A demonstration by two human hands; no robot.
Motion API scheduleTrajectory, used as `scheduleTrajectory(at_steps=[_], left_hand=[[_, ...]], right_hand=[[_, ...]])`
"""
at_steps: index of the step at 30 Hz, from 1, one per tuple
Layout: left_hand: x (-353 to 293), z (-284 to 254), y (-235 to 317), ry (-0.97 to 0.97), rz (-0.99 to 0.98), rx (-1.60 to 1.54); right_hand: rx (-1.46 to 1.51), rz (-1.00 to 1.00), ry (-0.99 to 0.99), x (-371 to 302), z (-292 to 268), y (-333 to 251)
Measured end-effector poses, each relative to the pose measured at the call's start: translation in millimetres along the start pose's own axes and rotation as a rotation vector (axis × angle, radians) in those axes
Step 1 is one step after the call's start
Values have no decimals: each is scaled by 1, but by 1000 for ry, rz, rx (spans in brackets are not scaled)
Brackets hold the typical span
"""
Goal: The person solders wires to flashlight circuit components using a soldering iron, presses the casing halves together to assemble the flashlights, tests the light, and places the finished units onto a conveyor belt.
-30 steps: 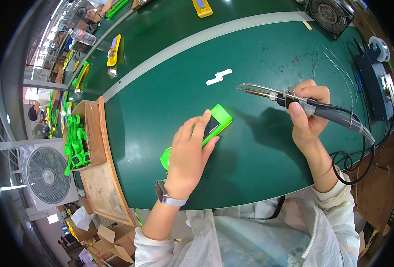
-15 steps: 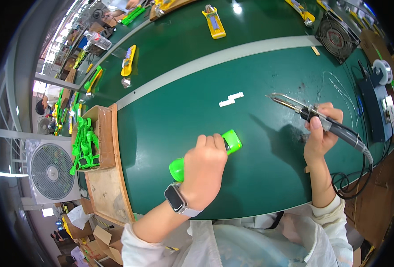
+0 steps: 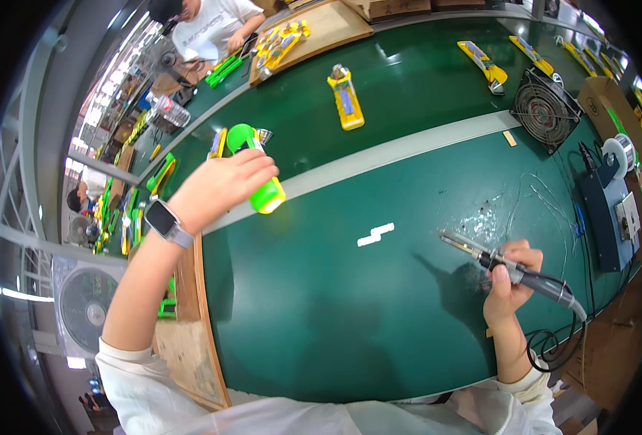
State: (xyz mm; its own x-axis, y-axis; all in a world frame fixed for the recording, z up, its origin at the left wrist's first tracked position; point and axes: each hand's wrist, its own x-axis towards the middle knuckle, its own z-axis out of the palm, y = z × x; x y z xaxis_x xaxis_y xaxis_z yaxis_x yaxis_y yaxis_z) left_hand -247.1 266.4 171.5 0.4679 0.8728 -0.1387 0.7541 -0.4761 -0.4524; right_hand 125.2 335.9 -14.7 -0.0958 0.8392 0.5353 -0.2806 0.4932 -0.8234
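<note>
My left hand (image 3: pixel 223 181) is closed around a green-and-yellow plastic casing (image 3: pixel 268 197). It holds the casing over the grey strip at the far left of the bench, close to a yellow unit (image 3: pixel 218 143) that is partly hidden behind it. Over the right side of the green mat, my right hand (image 3: pixel 509 286) grips a soldering iron (image 3: pixel 535 281), its tip pointing up and left. Two small white plastic pieces (image 3: pixel 375 235) lie touching on the mat between my hands. Thin loose wire (image 3: pixel 535 190) lies beyond the iron.
Several yellow units (image 3: pixel 347 105) lie on the far green surface. At right stand a black fan (image 3: pixel 545 109), a solder spool (image 3: pixel 619 154) and a blue-grey soldering station (image 3: pixel 614 228). A wooden-edged tray (image 3: pixel 335 36) and a co-worker (image 3: pixel 216 29) are at the far left. My left arm partly covers green parts (image 3: pixel 167 301).
My left hand has carried the casing from the mat's near middle up and left to the grey strip. My right hand still holds the iron. The whole view has shifted, showing more of the far side.
</note>
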Motion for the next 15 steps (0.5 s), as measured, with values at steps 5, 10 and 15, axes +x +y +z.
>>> scheduleTrajectory(at_steps=[5, 10, 15], left_hand=[[16, 37, -72, -40, 95, 72], [43, 92, -112, -12, 187, 147], [59, 110, -127, -94, 321, 142]], right_hand=[[-45, -65, -57, -2, -5, 0], [-56, 8, -83, -1, -8, -6], [-153, 95, -124, 1, -12, -11]])
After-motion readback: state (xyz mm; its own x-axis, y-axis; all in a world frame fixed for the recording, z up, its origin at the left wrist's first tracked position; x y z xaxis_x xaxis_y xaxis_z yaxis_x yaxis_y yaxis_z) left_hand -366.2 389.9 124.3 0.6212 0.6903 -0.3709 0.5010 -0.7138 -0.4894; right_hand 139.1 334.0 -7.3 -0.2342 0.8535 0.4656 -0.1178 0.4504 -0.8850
